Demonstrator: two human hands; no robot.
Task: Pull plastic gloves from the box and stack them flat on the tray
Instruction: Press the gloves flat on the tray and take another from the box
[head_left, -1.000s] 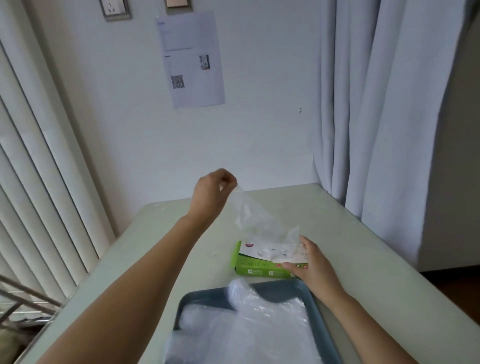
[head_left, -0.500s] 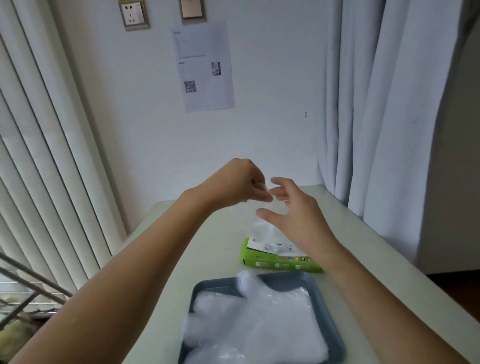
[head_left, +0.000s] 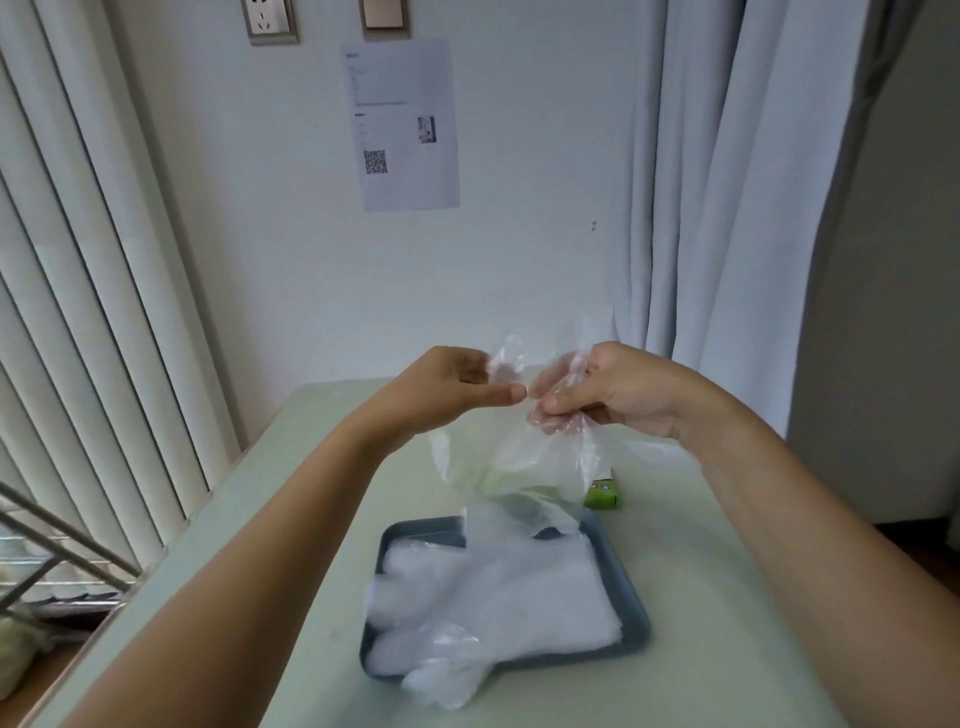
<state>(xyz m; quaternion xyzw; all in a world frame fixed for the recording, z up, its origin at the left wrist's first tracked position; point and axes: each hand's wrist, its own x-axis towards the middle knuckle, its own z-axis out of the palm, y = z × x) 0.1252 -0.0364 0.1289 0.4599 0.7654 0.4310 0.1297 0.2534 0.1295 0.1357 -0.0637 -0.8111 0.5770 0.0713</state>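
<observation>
A clear plastic glove (head_left: 519, 462) hangs in the air between my two hands, above the table. My left hand (head_left: 447, 389) pinches its upper left edge and my right hand (head_left: 608, 395) grips its crumpled top. The hanging glove hides most of the green glove box (head_left: 602, 493); only the box's right end shows behind it. Closer to me, a blue-grey tray (head_left: 623, 587) holds a flat stack of clear gloves (head_left: 498, 603), whose fingers spill over the tray's front left rim.
The pale green table (head_left: 727, 597) stands against a white wall. Vertical blinds and a metal rack are to the left, grey curtains to the right. The table's left edge runs close to the tray.
The glove has come free of the box and now hangs between both hands. My right hand left the box, rose and took hold of the glove's top beside my left hand.
</observation>
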